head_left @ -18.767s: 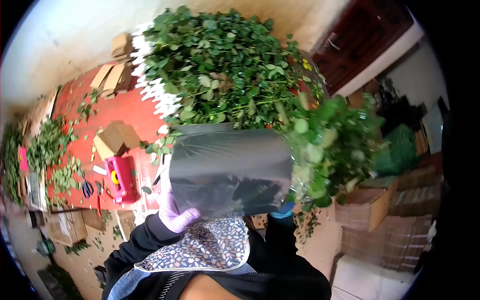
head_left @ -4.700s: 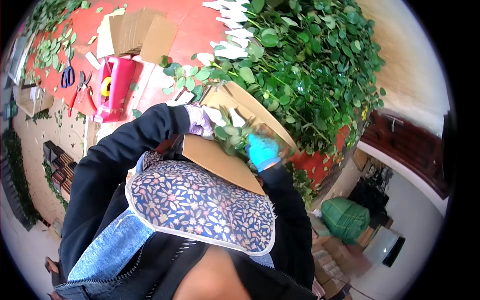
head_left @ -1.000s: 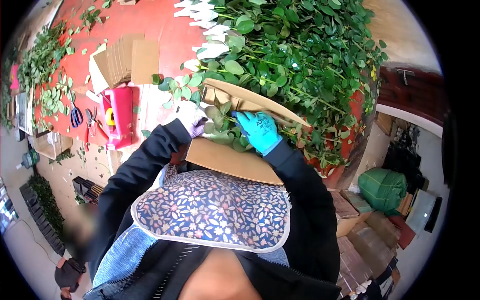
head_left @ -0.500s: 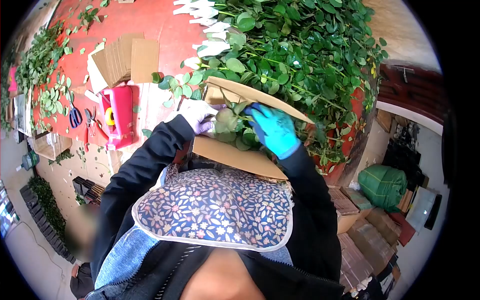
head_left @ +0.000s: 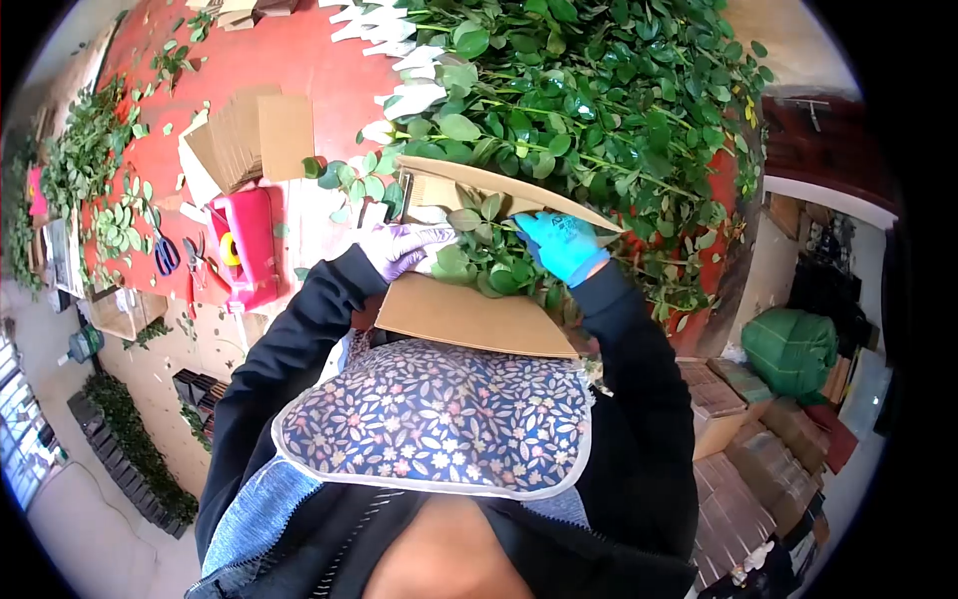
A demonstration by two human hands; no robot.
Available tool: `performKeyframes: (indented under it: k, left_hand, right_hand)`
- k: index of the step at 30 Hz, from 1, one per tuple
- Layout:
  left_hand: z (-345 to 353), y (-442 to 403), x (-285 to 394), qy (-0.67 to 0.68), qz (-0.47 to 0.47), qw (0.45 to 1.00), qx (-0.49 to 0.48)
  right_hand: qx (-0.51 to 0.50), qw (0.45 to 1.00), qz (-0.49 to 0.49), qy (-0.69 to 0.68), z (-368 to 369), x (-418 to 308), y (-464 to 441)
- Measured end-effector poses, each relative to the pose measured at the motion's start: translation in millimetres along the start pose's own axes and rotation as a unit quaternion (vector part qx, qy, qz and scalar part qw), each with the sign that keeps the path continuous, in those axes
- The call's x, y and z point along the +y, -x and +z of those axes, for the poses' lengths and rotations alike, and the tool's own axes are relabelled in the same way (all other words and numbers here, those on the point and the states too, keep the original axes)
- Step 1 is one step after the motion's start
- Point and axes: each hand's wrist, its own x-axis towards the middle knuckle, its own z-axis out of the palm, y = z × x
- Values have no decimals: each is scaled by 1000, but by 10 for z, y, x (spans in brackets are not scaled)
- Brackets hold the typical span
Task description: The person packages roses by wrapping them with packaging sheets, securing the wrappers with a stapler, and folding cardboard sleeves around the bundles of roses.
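Leafy stems (head_left: 499, 262) lie between two bent flaps of a brown cardboard piece (head_left: 469, 317) in front of me. My left hand (head_left: 404, 248), in a lilac glove, rests at the left end of the stems with its fingers stretched to the right, over pale flower heads that are mostly hidden. My right hand (head_left: 561, 246), in a blue glove, is closed around the stems near the right end of the cardboard. Beyond the cardboard, a large pile of leafy stems (head_left: 599, 130) has white-wrapped heads (head_left: 414, 98) along its left side.
On the red table (head_left: 329, 60) are cardboard sheets (head_left: 286, 137), a pink tape dispenser (head_left: 244, 250), blue-handled scissors (head_left: 166, 255), red-handled pruners (head_left: 200, 268) and loose leaves. Boxes (head_left: 733, 509) and a green bundle (head_left: 788, 351) stand at the right.
Since a second ago, my right hand has moved right along the stems. My left hand has shifted slightly and its fingers have stretched out. Earlier, a dark wrapped bunch was in my hands.
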Motion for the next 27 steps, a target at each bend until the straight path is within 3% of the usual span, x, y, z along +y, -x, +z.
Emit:
performKeyframes:
  k: [2,3,4,5,6,7,10,12,14,16,18,22,26,27]
  left_hand:
    - [-5,6,25,31,-41,998,-26]
    - [-29,64,-1,-14,-117,989,-93]
    - [-86,25,69,-10,-82,995,-53]
    - [-106,-72,167,3,-37,999,-13]
    - [-120,-101,202,5,-46,999,-24]
    - [14,-13,-55,34,-64,996,-43]
    - [89,98,-157,54,-107,992,-30]
    - [142,206,-271,110,-233,964,-72]
    - [212,232,-341,128,-225,965,-31]
    - [222,104,-435,104,-3,994,25]
    - [260,134,-486,107,-95,990,-3]
    - [140,-10,-282,80,-95,992,-11]
    - [101,-58,-214,36,-103,994,15]
    - [45,-73,-143,61,-158,985,7]
  right_hand:
    - [-53,996,33,-69,-70,-17,-53]
    - [17,996,-51,-74,-2,21,-48]
    - [87,985,-127,-73,-61,49,-13]
    - [10,995,-95,-30,-71,27,-8]
    - [12,996,-83,-19,-104,-16,-1]
    - [156,985,-78,18,-56,-50,94]
    - [166,978,1,129,-168,-133,137]
    - [98,992,39,74,-346,-157,299]
    - [158,983,-8,93,-476,-173,475]
    - [160,981,-38,104,-595,-194,570]
    - [53,995,-41,68,-733,-247,654]
    - [65,994,-86,36,-457,-137,653]
    - [20,997,-47,-62,-85,-106,411]
    - [88,993,-54,-56,0,-60,383]
